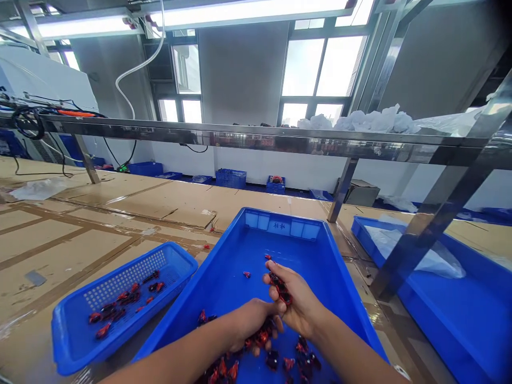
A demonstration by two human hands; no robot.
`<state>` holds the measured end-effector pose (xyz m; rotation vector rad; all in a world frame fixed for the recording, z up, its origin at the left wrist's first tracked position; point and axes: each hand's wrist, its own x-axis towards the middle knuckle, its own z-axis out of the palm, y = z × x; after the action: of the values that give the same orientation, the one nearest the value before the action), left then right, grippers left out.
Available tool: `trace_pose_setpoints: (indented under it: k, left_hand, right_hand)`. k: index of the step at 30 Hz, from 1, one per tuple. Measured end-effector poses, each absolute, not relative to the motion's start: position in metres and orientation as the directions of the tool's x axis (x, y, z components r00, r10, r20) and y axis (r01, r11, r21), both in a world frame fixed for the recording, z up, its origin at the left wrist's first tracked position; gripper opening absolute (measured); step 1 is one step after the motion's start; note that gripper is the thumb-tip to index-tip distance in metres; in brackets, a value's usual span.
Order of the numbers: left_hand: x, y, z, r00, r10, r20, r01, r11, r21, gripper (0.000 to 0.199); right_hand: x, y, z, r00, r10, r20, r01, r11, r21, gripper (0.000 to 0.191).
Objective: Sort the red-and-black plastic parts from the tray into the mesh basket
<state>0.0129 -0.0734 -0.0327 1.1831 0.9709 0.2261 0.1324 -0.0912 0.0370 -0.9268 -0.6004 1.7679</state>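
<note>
Bare forearms (pixel 180 354) are reaching in from the bottom of the view and crossing over a blue plastic tray (pixel 282 217). Left hand (pixel 252 322) is curling nearly shut around small red-and-black pieces (pixel 262 337); their exact kind is too small to tell. Right hand (pixel 298 304) is turning palm up beside it, touching the left, and is cupping a narrow clump of the same pieces against its fingers (pixel 280 281). More pieces are lying loose on the tray floor below both hands, with a few scattered farther up. Blue perforated basket (pixel 70 336) is sitting just left of the tray on a cardboard-covered table (pixel 92 213), with more pieces lying inside. To the right, a second blue tray (pixel 362 229) is holding a clear plastic bag (pixel 412 253). Steel rail (pixel 256 136) is running across the view above the table.
</note>
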Motion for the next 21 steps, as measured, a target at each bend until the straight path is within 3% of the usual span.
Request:
trace_pose_setpoints:
  k: [7,11,16,21]
  left_hand:
    - [0.014,-0.077,-0.024,0.582,0.602,-0.547,0.325,0.444,0.835,0.029]
    - [0.015,-0.076,-0.025,0.588,0.59,-0.553,0.351,0.43,0.832,0.026]
    - [0.013,-0.073,-0.033,0.657,0.564,-0.501,0.348,0.363,0.865,0.035]
    - [0.011,-0.073,-0.036,0.699,0.521,-0.49,0.352,0.345,0.87,0.036]
  right_hand:
    - [0.133,-0.09,0.034,-0.2,0.94,-0.275,-0.541,-0.34,-0.769,0.019]
    - [0.13,-0.096,0.042,-0.285,0.95,-0.124,-0.531,-0.265,-0.805,0.026]
    - [0.128,-0.105,0.05,-0.401,0.912,0.083,-0.595,-0.19,-0.781,0.025]
    - [0.13,-0.106,0.051,-0.434,0.889,0.143,-0.597,-0.165,-0.785,0.021]
